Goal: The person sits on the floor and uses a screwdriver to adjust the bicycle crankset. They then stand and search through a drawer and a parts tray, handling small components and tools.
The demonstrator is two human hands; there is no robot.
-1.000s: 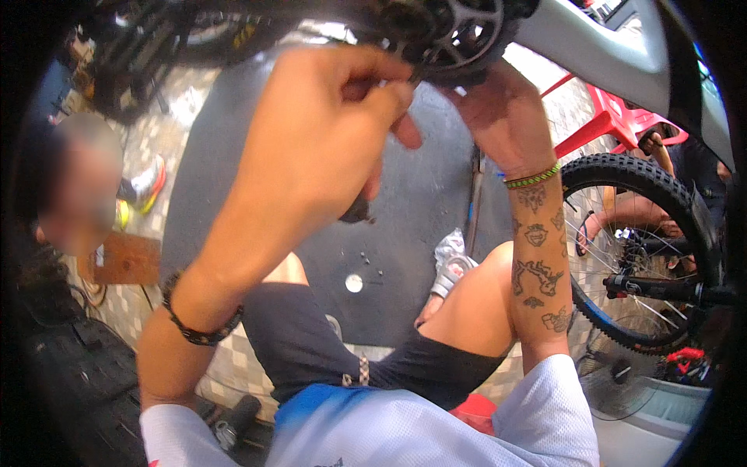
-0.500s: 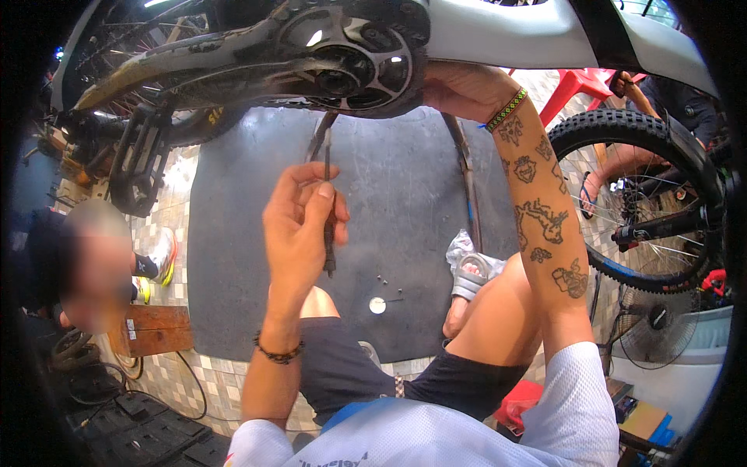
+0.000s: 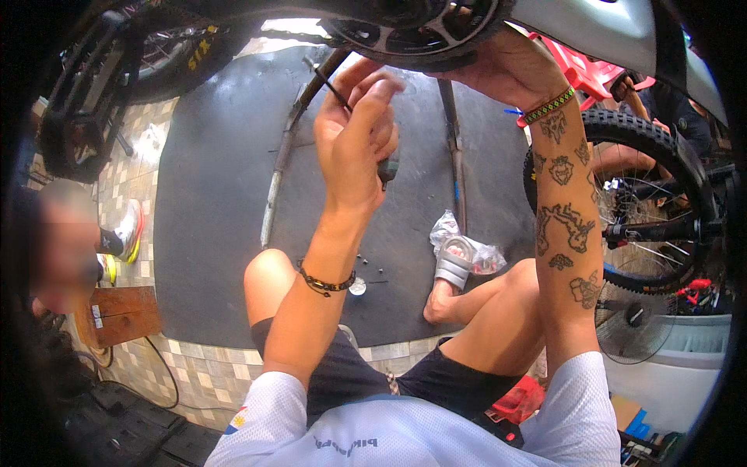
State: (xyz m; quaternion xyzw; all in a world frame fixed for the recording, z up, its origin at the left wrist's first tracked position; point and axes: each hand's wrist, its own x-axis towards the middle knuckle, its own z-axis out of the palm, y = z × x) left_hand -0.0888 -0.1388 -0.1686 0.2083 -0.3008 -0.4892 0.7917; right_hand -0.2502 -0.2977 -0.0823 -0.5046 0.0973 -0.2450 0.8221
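Observation:
Overhead is a bicycle's crankset with a spoked chainring (image 3: 416, 27) beside a white frame section (image 3: 591, 23). My left hand (image 3: 358, 132) is closed round a long thin black tool (image 3: 387, 171) with a thicker dark end; its slim shaft slants up-left, just below the chainring. My right hand (image 3: 506, 70) reaches to the chainring's underside, fingers curled against the bicycle and partly hidden. A black pedal (image 3: 66, 124) hangs at upper left. Small loose parts and a round silver disc (image 3: 357, 286) lie on the dark mat (image 3: 210, 194) below, between my legs.
A person (image 3: 78, 257) at left is beside a wooden box (image 3: 128, 319). Another person (image 3: 677, 117) is at right, behind an upright wheel (image 3: 681, 241), near a red plastic chair (image 3: 583, 66). A fan (image 3: 630, 327) and white bin (image 3: 692, 342) stand below. Metal bars (image 3: 280, 163) run across the mat.
Since half a second ago, my left hand has risen rightward toward the chainring, tilting the tool. My right hand stays at the bicycle's underside. The bicycle sits higher in the view.

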